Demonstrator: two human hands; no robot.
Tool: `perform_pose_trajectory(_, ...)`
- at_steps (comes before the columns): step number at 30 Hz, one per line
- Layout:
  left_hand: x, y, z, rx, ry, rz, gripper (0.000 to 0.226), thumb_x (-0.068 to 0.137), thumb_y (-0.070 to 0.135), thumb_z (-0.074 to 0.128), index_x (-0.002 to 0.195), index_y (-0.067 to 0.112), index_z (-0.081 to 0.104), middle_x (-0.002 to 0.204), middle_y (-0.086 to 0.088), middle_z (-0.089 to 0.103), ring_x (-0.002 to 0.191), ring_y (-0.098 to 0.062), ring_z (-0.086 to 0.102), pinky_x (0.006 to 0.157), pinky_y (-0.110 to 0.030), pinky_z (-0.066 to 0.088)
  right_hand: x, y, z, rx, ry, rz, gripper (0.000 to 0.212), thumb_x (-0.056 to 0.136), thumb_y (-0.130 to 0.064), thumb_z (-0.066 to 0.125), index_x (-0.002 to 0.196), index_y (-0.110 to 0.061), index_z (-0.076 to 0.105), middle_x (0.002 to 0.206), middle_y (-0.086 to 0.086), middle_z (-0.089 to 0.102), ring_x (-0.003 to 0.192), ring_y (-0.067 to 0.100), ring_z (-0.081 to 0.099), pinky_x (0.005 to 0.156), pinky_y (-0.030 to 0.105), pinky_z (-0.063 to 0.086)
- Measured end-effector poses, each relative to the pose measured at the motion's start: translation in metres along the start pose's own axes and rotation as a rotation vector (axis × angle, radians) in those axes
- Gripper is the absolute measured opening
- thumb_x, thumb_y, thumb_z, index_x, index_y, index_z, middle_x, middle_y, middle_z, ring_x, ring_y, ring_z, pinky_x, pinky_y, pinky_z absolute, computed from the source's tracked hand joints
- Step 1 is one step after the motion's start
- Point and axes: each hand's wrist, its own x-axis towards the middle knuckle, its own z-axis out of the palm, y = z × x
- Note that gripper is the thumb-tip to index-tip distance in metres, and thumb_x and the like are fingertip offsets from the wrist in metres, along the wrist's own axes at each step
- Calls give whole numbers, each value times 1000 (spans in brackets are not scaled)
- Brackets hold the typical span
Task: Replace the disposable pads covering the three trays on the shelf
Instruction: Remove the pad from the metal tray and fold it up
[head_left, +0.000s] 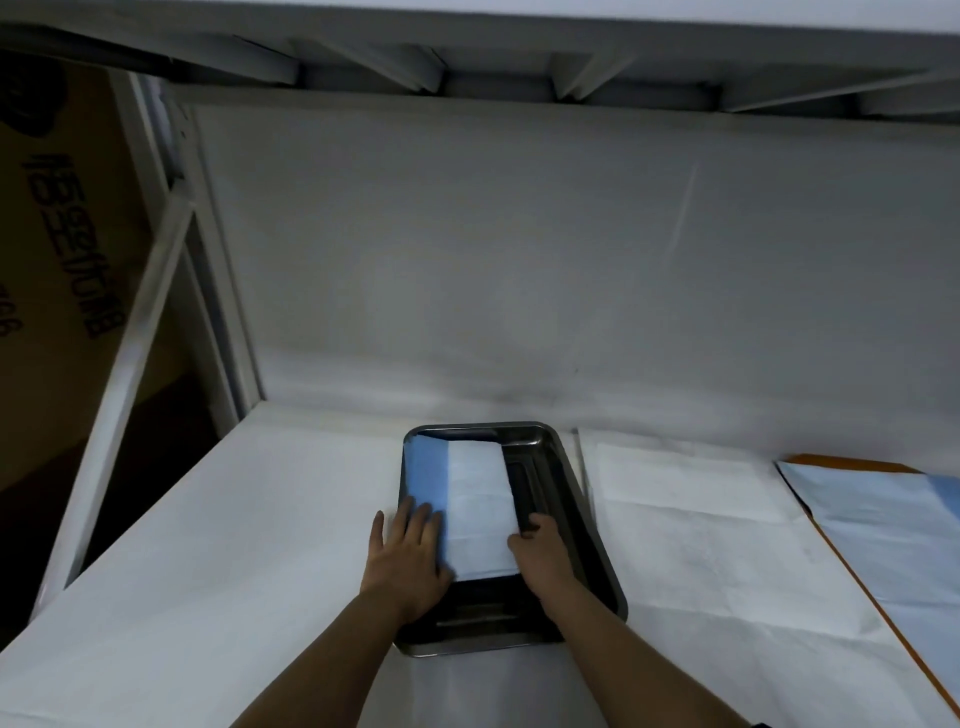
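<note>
A dark steel tray lies on the white-covered shelf in front of me. Inside it is a partly folded disposable pad, blue on its left strip and white on the rest, covering the tray's left half. My left hand lies flat with straight fingers on the pad's blue near-left corner and the tray's left rim. My right hand has its fingers curled at the pad's right edge, pinching it inside the tray. The tray's right half is bare metal.
White sheeting covers the shelf top and back wall. More blue and white pads lie on an orange-edged surface at the right. A white shelf post and a cardboard box stand at the left; another shelf hangs overhead.
</note>
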Motion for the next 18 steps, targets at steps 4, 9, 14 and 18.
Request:
perform_pose_trajectory(4, 2, -1, -7, 50, -99, 33, 86, 77, 65, 6, 153, 24, 10, 161, -1, -1, 146, -24, -17, 115, -51, -9, 8, -4, 0, 41, -83, 92, 43, 92, -21, 58, 124, 7, 52, 118, 18, 60, 98, 26, 59, 81, 30, 49)
perform_pose_trajectory(9, 3, -6, -5, 22, -125, 48, 66, 94, 57, 31, 152, 32, 11, 161, -4, -4, 145, -24, -21, 114, -51, -13, 10, -4, 4, -45, -97, 95, 30, 89, -14, 56, 114, 2, 50, 108, 17, 56, 86, 23, 57, 59, 31, 52)
perform_pose_trajectory(14, 4, -5, -16, -146, -121, 29, 59, 90, 62, 15, 144, 42, 28, 160, -3, 3, 146, -20, -16, 114, -48, -13, 4, -1, -10, -428, 3, 16, 44, 90, -22, 53, 129, -6, 37, 114, 11, 56, 86, 23, 61, 61, 29, 50)
perform_pose_trajectory(18, 10, 8, -10, -72, 125, 29, 88, 69, 63, 4, 137, 24, 42, 157, -11, 17, 148, -25, -1, 116, -48, -1, -1, -3, -10, -935, 124, -207, 52, 95, -33, 45, 139, -9, 30, 140, 11, 35, 118, 26, 46, 81, 31, 43)
